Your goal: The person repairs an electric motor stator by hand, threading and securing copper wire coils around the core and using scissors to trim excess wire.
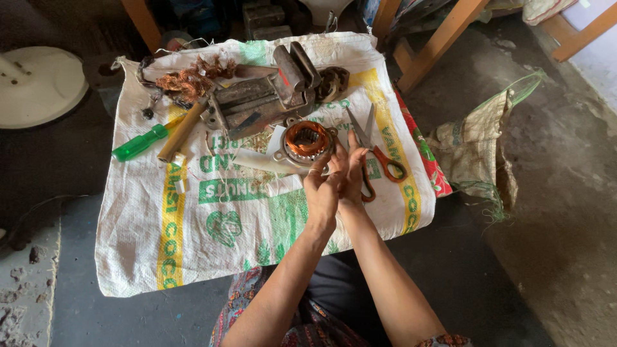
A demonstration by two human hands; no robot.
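Left hand [321, 189]: raised above the near part of the sack, fingers half curled, pressed side to side against the other hand.
Right hand [352, 173]: upright, fingers loosely straight, touching the left hand along the palm.
Grip: narrow on both hands; something thin may be pinched between the fingertips, but I cannot tell what, or whether either hand truly holds anything.
Coil [307, 142]: one round metal ring wound with copper wire, lying on the sack just beyond the fingertips, not touched.
Scissors [376, 157]: one pair, orange handles, blades pointing far, just right of the hands.
Sack [193, 218]: one white woven sack with green and yellow print, spread over the low desk and carrying everything.
Metal vise [263, 96]: one, grey, at the far middle of the sack.
Loose copper wire [189, 80]: one tangled clump, far left of the vise.
Screwdriver [141, 144]: one, green handle, at the left edge.
Wooden handle [182, 132]: one, lying just right of the screwdriver.
Second sack [472, 151]: one, crumpled on the floor to the right.
White round disc [38, 83]: one, far left on the floor.
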